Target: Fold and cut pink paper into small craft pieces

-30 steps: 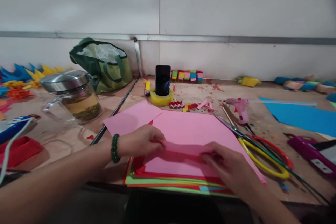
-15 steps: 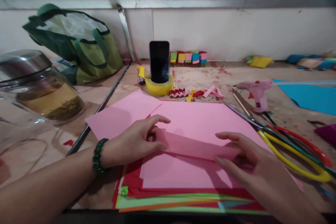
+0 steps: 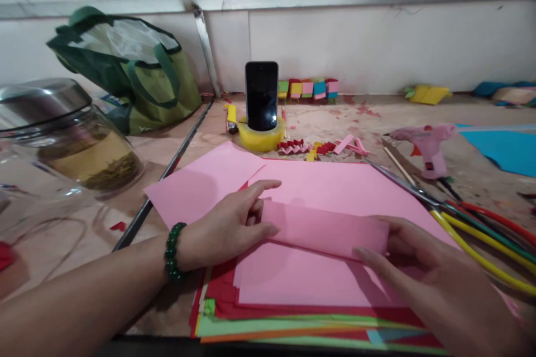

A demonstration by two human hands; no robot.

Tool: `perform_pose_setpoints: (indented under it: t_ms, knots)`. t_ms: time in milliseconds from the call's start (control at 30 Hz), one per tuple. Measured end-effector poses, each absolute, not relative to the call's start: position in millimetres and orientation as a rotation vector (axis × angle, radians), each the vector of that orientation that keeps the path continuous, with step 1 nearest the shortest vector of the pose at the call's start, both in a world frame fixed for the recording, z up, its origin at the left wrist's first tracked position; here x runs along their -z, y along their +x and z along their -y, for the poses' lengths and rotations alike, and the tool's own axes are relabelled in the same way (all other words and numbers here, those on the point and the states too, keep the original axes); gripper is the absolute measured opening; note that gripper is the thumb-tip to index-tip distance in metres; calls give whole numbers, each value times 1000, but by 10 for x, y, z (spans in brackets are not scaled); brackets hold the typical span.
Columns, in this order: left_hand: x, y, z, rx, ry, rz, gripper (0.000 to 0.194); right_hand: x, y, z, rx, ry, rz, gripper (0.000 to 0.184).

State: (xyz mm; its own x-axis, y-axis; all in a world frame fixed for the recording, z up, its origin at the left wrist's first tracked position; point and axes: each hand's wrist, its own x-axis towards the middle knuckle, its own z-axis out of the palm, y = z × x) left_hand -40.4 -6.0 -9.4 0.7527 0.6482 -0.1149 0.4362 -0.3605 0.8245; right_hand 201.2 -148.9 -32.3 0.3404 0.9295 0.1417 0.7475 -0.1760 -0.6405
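Observation:
A folded pink paper strip [image 3: 326, 230] is held up between both hands, just above a large pink sheet [image 3: 335, 195] that tops a stack of coloured paper [image 3: 293, 324]. My left hand [image 3: 228, 230], with a green bead bracelet at the wrist, pinches the strip's left end between thumb and fingers. At the strip's right end, my right hand [image 3: 422, 268] grips it, thumb in front and fingers behind. A second pink sheet [image 3: 201, 181] lies to the left, partly under the top one.
A phone [image 3: 262, 96] stands in a yellow tape roll [image 3: 260, 139] at the back. Scissors with yellow and red handles [image 3: 469, 228] and a pink glue gun [image 3: 427, 142] lie right. A glass jar [image 3: 62, 139] and a green bag [image 3: 129, 70] stand left. Small folded paper pieces [image 3: 322, 148] lie behind the sheets.
The view dropped and moved closer to the table. The strip was first pressed low on the sheet; both hands have since raised it and shifted slightly right.

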Motion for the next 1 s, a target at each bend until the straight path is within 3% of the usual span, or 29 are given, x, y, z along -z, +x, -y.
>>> perform_pose_setpoints:
  t_ms: [1000]
  knots:
    - [60,-389,79,-228,2126,-851,65,238,1874,1495,-411,-1990,1396,36]
